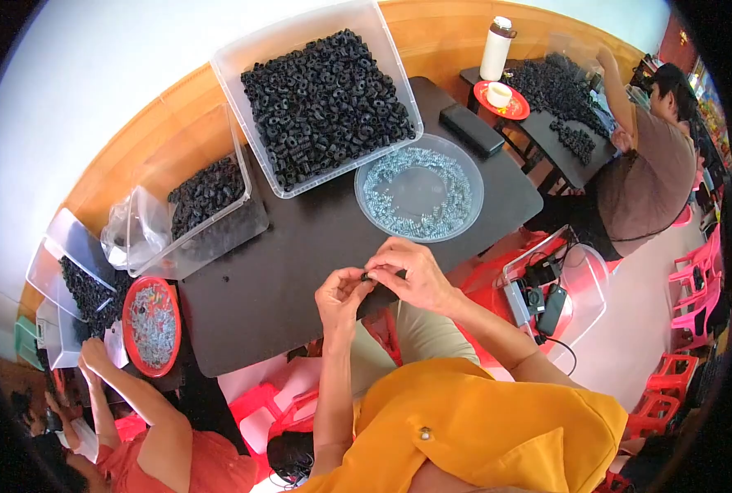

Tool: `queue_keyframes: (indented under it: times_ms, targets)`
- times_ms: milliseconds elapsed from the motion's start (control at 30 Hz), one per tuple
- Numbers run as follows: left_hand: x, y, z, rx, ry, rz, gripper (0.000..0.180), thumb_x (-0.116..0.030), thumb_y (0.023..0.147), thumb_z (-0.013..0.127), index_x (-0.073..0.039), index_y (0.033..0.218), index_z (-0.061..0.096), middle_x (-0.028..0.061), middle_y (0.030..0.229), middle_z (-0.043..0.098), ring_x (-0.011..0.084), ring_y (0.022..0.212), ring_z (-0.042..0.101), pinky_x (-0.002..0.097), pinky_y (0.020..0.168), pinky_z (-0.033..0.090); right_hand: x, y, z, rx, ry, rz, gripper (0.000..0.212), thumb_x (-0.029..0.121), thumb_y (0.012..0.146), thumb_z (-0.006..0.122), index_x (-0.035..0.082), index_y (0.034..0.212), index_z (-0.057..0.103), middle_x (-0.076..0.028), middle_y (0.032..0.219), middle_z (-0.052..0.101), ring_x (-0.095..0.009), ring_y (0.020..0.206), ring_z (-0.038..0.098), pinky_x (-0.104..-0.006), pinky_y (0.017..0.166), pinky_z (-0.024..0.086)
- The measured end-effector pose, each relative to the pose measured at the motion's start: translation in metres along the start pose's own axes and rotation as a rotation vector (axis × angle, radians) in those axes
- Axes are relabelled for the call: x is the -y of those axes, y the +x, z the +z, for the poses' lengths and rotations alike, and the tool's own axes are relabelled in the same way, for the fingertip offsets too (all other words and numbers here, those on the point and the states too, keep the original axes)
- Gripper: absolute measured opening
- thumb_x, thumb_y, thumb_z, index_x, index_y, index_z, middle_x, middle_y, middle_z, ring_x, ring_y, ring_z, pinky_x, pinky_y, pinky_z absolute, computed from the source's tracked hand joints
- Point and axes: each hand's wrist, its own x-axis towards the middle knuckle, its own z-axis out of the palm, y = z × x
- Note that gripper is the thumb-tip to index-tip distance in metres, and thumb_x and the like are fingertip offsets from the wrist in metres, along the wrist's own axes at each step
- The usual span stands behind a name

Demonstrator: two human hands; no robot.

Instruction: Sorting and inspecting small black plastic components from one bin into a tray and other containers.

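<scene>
Over the near edge of the dark table (300,255), my left hand (340,294) and my right hand (413,273) meet, fingertips pinched together. Between them is a small black part (366,277), mostly covered by the fingers. Beyond my hands stands a round clear bowl (415,191) with many small, shiny, pale pieces spread in a ring; their exact kind is too small to tell. Behind it to the left, a large translucent bin (228,72) holds a heap of short black hollow cylinders (325,111).
A second clear bin (218,251) with black parts stands left, near a red tray (168,361) of small pieces. A black case (471,130) lies at the back right. Co-workers sit on both sides. A clear box (584,316) with chargers and cables is at right.
</scene>
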Motion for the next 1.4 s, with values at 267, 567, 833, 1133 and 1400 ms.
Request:
queue_keyframes:
  times_ms: [267,567,833,1133,1400]
  targets:
    - [0.003,0.003,-0.007,0.002,0.071,0.063,0.015,0.008,0.077,0.059,0.002,0.092,0.058,0.0086,0.09,0.064,0.0126,0.079,0.061,0.0245,0.075,0.049,-0.06,0.107,-0.036,-0.27,-0.597,-0.153,0.003,0.006,0.072,0.062,0.005,0.074,0.062,-0.008,0.072,0.057,-0.028,0.071,0.054,-0.038,0.065,0.045]
    - [0.01,0.005,-0.013,0.056,0.106,0.082,0.016,0.008,0.078,0.06,0.002,0.092,0.058,0.0074,0.091,0.064,0.0121,0.08,0.061,0.0235,0.075,0.049,-0.115,0.202,-0.03,-0.31,-0.878,-0.293,0.007,0.006,0.068,0.063,0.005,0.074,0.061,-0.009,0.08,0.053,-0.028,0.083,0.05,-0.0383,0.069,0.043]
    - [0.01,0.005,-0.011,0.063,0.066,0.08,0.016,0.008,0.079,0.06,0.001,0.093,0.059,0.0032,0.086,0.063,0.0064,0.078,0.058,0.0193,0.072,0.046,-0.123,0.216,-0.02,-0.287,-1.019,-0.152,0.016,0.008,0.067,0.066,0.006,0.081,0.058,-0.01,0.085,0.054,-0.029,0.088,0.052,-0.0404,0.074,0.044]
    - [0.007,0.002,-0.011,0.058,0.092,0.077,0.014,0.007,0.079,0.06,0.001,0.092,0.059,0.0022,0.086,0.063,0.0062,0.078,0.058,0.019,0.072,0.045,-0.119,0.219,-0.027,-0.372,-0.827,-0.235,0.011,0.0,0.067,0.055,0.004,0.077,0.059,-0.015,0.079,0.059,-0.034,0.081,0.055,-0.0415,0.073,0.047]
    - [0.012,0.005,-0.014,0.07,0.019,0.089,0.015,0.009,0.078,0.059,0.002,0.091,0.058,0.0034,0.09,0.062,0.0062,0.081,0.057,0.0191,0.074,0.046,-0.063,0.165,-0.053,-0.157,0.225,0.214,0.014,0.007,0.081,0.059,0.001,0.092,0.065,-0.005,0.078,0.065,-0.01,0.072,0.061,-0.0234,0.063,0.05]
